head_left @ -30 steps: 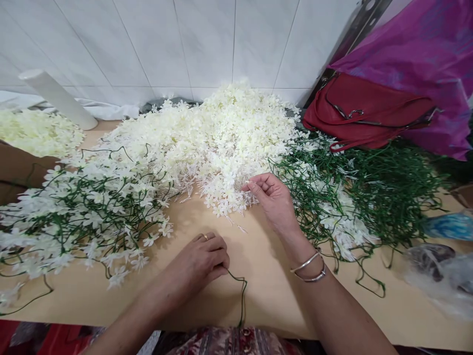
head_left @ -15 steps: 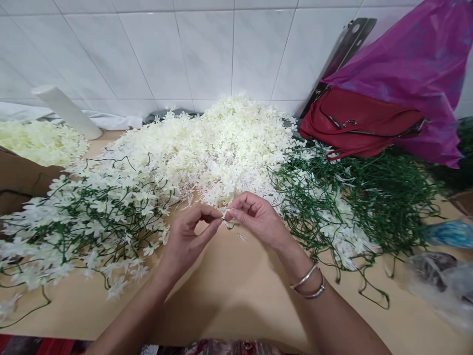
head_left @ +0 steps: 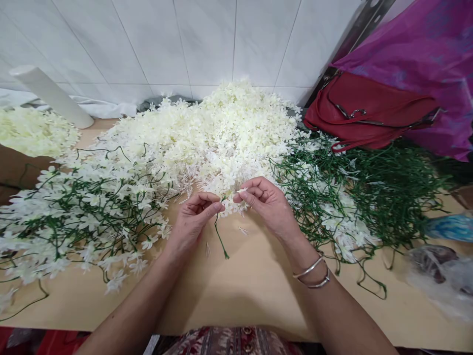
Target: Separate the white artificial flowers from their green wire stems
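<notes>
With fingers of the left hand [head_left: 188,224] closed in a tight pinch on a green stem [head_left: 220,238], lets its lower part hang over the table [head_left: 240,296], and with the right hand [head_left: 273,207] pinches a small white blossom [head_left: 242,191] beside it, seemingly by the tips to leave both pieces exposed. Works before a heap of white blossoms [head_left: 236,123], between flowered stems [head_left: 92,207] at left and tangled green stems [head_left: 388,187] at right, apparently laid within easy reach.

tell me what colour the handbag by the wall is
The handbag is deep red, seen best in the head view.
</notes>
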`<action>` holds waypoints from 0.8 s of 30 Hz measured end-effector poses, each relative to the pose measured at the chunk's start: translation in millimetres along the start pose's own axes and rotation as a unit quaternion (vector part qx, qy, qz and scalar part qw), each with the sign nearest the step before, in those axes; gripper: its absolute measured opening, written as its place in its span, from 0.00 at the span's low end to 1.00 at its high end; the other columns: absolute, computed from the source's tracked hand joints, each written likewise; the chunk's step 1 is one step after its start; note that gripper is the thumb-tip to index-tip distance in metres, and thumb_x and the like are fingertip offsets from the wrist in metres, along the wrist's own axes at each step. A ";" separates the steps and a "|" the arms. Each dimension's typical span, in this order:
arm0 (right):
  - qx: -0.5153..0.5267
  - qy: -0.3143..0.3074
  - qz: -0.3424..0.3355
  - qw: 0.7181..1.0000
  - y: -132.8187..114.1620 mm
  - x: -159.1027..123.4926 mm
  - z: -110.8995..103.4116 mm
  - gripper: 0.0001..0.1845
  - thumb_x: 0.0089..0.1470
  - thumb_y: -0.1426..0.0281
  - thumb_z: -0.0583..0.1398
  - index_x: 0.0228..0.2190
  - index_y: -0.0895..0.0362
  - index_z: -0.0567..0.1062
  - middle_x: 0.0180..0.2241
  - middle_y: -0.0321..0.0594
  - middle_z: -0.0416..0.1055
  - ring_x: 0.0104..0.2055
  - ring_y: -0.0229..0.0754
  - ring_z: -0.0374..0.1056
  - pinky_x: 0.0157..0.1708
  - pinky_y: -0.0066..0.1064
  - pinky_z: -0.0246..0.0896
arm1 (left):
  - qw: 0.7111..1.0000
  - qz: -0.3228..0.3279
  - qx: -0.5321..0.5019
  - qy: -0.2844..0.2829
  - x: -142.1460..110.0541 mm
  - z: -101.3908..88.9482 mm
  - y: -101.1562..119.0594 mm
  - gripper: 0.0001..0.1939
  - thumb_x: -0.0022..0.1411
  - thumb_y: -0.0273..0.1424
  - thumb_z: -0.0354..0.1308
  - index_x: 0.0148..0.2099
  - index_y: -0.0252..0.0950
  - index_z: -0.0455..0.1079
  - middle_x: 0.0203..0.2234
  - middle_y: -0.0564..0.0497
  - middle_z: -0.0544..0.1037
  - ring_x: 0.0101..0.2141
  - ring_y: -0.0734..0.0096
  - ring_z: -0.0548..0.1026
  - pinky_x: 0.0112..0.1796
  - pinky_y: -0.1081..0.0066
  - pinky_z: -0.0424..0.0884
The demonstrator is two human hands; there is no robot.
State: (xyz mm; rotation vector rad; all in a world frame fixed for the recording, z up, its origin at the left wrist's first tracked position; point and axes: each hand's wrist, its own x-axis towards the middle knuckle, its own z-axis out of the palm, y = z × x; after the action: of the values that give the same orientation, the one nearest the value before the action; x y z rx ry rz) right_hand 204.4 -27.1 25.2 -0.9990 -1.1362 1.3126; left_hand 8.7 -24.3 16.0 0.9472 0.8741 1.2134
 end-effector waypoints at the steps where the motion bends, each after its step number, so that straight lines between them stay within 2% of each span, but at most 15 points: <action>1: 0.005 -0.002 -0.003 1.000 -0.9 0.4 -0.7 0.16 0.53 0.57 0.73 0.37 0.52 0.76 0.30 0.36 0.82 0.35 0.41 0.77 0.38 0.32 0.68 | 1.000 0.005 0.023 -0.009 -0.5 -0.9 -1.2 0.14 0.50 0.35 0.79 0.36 0.37 0.81 0.28 0.54 0.81 0.30 0.77 0.79 0.35 0.78 0.74; 5: -0.016 0.005 -0.020 1.000 0.4 1.9 -0.9 0.17 0.48 0.56 0.75 0.32 0.53 0.79 0.30 0.36 0.80 0.34 0.41 0.74 0.39 0.34 0.69 | 0.995 0.029 0.091 -0.014 -0.8 -1.1 -4.1 0.18 0.52 0.36 0.78 0.44 0.38 0.83 0.34 0.49 0.85 0.34 0.70 0.81 0.39 0.71 0.77; 7: -0.037 0.010 -0.025 0.999 2.4 2.1 -0.7 0.17 0.47 0.55 0.75 0.32 0.53 0.81 0.29 0.35 0.78 0.32 0.40 0.70 0.37 0.33 0.67 | 0.994 0.036 0.106 -0.009 -0.5 -0.5 -4.4 0.17 0.52 0.37 0.78 0.43 0.37 0.84 0.35 0.48 0.86 0.36 0.68 0.81 0.40 0.69 0.78; 11: -0.046 -0.008 -0.018 0.999 3.3 1.1 -0.2 0.14 0.49 0.58 0.74 0.32 0.54 0.81 0.29 0.34 0.76 0.32 0.39 0.68 0.36 0.33 0.64 | 0.990 0.051 0.129 -0.007 -0.7 -0.3 -3.0 0.13 0.52 0.38 0.77 0.38 0.37 0.84 0.31 0.49 0.85 0.33 0.70 0.79 0.37 0.71 0.77; 24: -0.119 -0.047 -0.001 0.992 -1.0 -2.0 -0.5 0.08 0.53 0.63 0.71 0.30 0.54 0.81 0.29 0.35 0.77 0.33 0.39 0.68 0.36 0.33 0.62 | 0.990 0.046 0.135 -0.018 -3.1 -2.0 -5.9 0.11 0.55 0.36 0.76 0.39 0.37 0.85 0.33 0.48 0.86 0.33 0.69 0.80 0.38 0.71 0.76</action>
State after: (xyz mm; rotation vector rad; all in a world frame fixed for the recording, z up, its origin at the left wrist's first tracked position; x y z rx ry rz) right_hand 205.2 -29.1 26.0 -1.1172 -1.3907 1.2522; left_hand 8.4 -27.6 9.9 1.2338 0.9913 1.1711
